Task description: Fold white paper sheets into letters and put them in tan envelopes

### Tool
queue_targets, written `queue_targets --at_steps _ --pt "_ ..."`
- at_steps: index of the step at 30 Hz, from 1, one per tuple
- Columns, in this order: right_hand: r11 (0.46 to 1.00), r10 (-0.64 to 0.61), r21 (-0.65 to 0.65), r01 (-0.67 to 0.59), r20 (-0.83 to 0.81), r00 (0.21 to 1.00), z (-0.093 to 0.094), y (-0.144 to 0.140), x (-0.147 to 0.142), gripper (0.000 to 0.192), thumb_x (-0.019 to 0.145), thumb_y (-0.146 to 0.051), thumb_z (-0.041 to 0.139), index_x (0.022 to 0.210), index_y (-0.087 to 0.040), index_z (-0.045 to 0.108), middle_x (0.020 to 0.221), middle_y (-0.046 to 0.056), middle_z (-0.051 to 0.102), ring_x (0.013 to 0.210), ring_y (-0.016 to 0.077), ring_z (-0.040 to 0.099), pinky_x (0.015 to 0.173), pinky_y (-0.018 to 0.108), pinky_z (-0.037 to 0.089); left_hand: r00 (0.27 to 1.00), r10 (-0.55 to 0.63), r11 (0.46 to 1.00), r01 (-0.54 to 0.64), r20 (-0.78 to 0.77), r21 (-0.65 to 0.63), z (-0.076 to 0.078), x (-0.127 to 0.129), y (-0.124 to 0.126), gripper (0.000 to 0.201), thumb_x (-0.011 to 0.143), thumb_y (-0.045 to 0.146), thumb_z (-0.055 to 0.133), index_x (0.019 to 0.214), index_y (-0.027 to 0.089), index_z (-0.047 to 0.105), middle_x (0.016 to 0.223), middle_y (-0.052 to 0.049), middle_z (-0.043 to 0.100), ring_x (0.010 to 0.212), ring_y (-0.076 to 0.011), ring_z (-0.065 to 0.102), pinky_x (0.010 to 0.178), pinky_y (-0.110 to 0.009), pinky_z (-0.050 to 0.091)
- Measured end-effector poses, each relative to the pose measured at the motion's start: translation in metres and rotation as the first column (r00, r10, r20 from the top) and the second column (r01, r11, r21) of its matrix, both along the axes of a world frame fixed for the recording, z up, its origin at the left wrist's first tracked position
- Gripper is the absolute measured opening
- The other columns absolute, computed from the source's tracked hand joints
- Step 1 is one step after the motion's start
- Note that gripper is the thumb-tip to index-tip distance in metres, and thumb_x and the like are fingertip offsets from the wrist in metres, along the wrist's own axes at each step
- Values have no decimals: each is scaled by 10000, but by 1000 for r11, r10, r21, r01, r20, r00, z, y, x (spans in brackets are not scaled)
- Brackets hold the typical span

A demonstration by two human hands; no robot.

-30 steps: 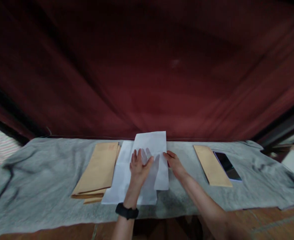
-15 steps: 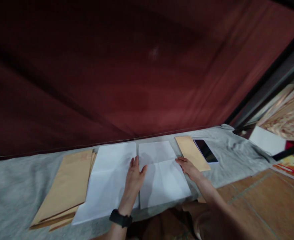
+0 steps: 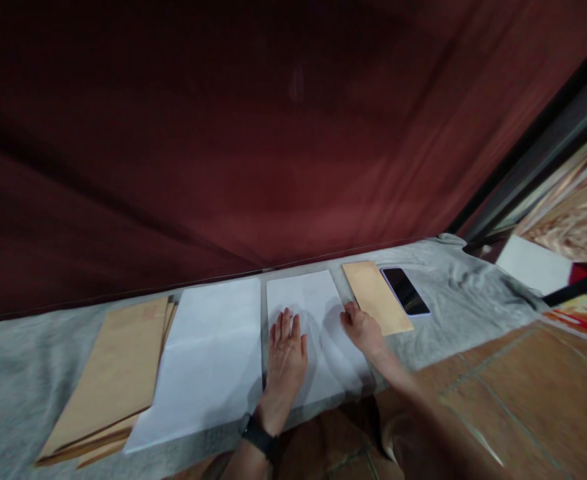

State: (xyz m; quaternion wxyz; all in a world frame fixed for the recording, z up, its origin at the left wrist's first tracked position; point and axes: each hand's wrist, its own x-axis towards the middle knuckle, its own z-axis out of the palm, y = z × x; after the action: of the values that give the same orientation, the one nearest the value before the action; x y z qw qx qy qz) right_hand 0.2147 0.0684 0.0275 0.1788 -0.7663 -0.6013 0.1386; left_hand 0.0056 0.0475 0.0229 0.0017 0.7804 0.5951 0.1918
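Note:
A white sheet of paper (image 3: 323,347) with a faint crease lies in front of me. My left hand (image 3: 287,353) rests flat on its left part, fingers stretched out. At the sheet's right edge, my right hand (image 3: 362,328) is closed with curled fingers on the paper; its fingertips are partly hidden. To the left is a white stack of paper (image 3: 208,360), creased across the middle. Beside my right hand lies a small tan envelope (image 3: 378,297).
Several large brown envelopes (image 3: 108,373) are piled at the left, partly under the white stack. A phone (image 3: 406,291) lies right of the small envelope. Grey cloth (image 3: 478,287) covers the narrow surface, with a dark red curtain (image 3: 273,167) behind and a tiled floor (image 3: 538,387) below.
My left hand has moved right and now lies flat on the right-hand sheet. My right hand's fingers have curled in at that sheet's edge. The view has shifted slightly.

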Motion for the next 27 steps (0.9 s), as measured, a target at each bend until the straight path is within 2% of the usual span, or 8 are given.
queue_targets --at_steps 2,6,10,13,20,24,27 --pt "999 33 14 -35 110 993 2 -3 -3 274 971 -233 483 1210 -169 600 958 103 743 864 221 714 726 274 466 1000 -4 1000 3 -21 -19 0 9 -3 463 972 195 419 1418 116 516 1565 -171 406 1457 -307 362 1185 -512 316" --pt "997 80 -2 -80 73 994 0 2 -4 364 962 -157 460 1313 -167 557 1111 112 740 1025 221 706 876 290 496 991 116 990 -121 -74 -77 7 17 -3 463 977 212 414 1413 101 524 1573 -199 376 1457 -352 352 1154 -595 315" --pt "996 83 -18 -83 10 996 -4 9 3 376 949 -132 460 1301 -179 585 1195 103 721 1091 217 687 942 299 496 981 172 981 -179 -89 -77 14 10 3 448 975 229 424 1380 93 559 1527 -213 444 1378 -326 475 1097 -505 417" --pt "995 97 -18 -97 -12 995 -6 10 7 373 946 -141 474 1292 -201 599 1212 84 718 1095 211 685 947 293 498 983 151 985 -159 -108 -65 16 6 3 446 967 230 441 1371 92 571 1513 -205 467 1327 -317 527 1052 -447 459" --pt "994 101 -28 -101 -9 995 -5 8 7 373 957 -139 464 1305 -187 590 1194 95 721 1081 215 689 938 296 508 976 134 990 -141 -171 -26 16 11 -8 431 985 221 406 1369 110 567 1531 -180 451 1301 -323 538 1012 -486 468" --pt "995 97 6 -98 69 993 -5 3 5 366 960 -143 457 1295 -191 597 1130 113 724 992 224 705 882 315 536 990 106 994 -107 -94 2 7 12 -6 425 983 212 406 1359 100 571 1526 -195 453 1318 -346 522 1043 -526 443" --pt "985 98 136 -111 97 990 -4 -1 0 360 977 -172 423 1282 -180 614 1144 150 693 1048 252 665 928 376 534 999 51 997 -50 -6 50 -2 18 0 445 991 217 378 1390 105 538 1530 -202 444 1367 -352 475 1065 -551 428"
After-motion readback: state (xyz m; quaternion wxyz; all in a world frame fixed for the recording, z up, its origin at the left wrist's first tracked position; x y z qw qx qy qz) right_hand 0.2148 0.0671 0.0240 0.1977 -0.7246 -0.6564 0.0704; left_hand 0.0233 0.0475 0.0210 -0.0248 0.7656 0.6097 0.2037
